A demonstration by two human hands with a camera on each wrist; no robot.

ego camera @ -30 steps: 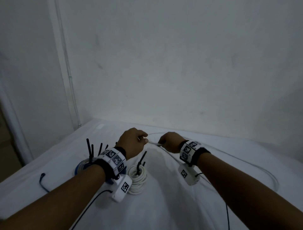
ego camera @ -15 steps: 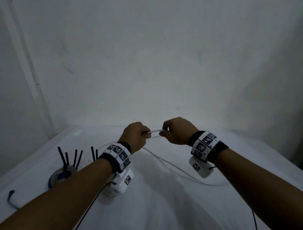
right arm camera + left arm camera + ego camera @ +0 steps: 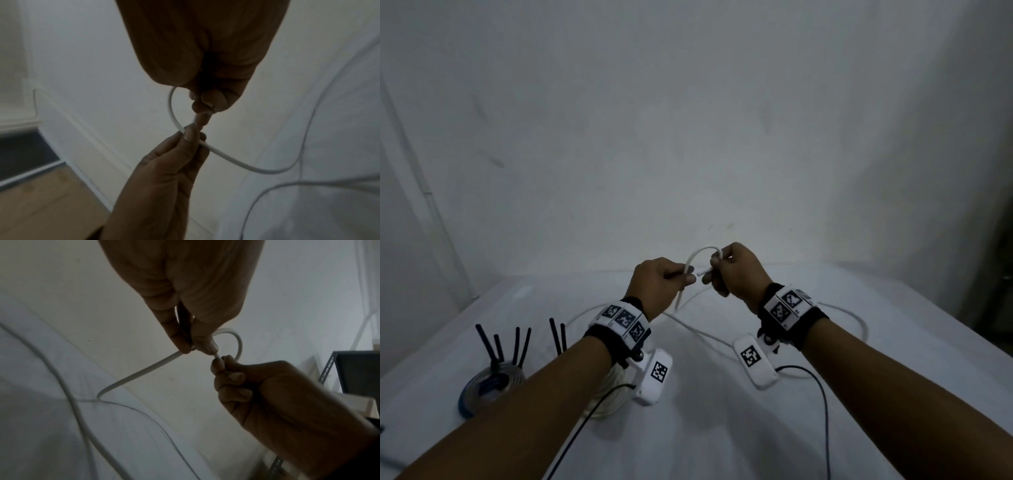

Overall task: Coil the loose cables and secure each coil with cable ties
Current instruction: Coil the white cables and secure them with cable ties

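A loose white cable (image 3: 860, 320) lies in wide curves on the white-covered table (image 3: 705, 438). Both hands hold its end part above the table's far side. My left hand (image 3: 686, 275) pinches the cable between thumb and fingers, and the cable hangs down from there to the cloth. My right hand (image 3: 714, 270) pinches the cable's tip, which is bent back toward the left hand. Between the two hands the cable forms a small upright arch (image 3: 698, 254). The left wrist view shows the left fingertips (image 3: 185, 347) on the cable (image 3: 144, 369). The right wrist view shows the same arch (image 3: 171, 112).
A coiled white cable (image 3: 607, 397) sits under my left wrist. A blue-grey coil (image 3: 489, 385) lies at the left, with black cable ties (image 3: 517, 346) sticking up. A white wall stands close behind the table. A dark metal shelf (image 3: 353, 369) is at the right.
Both hands rose from the table with the cable. The straight stretch held between them is now bent into a small arch, with the tip brought back toward my left hand.
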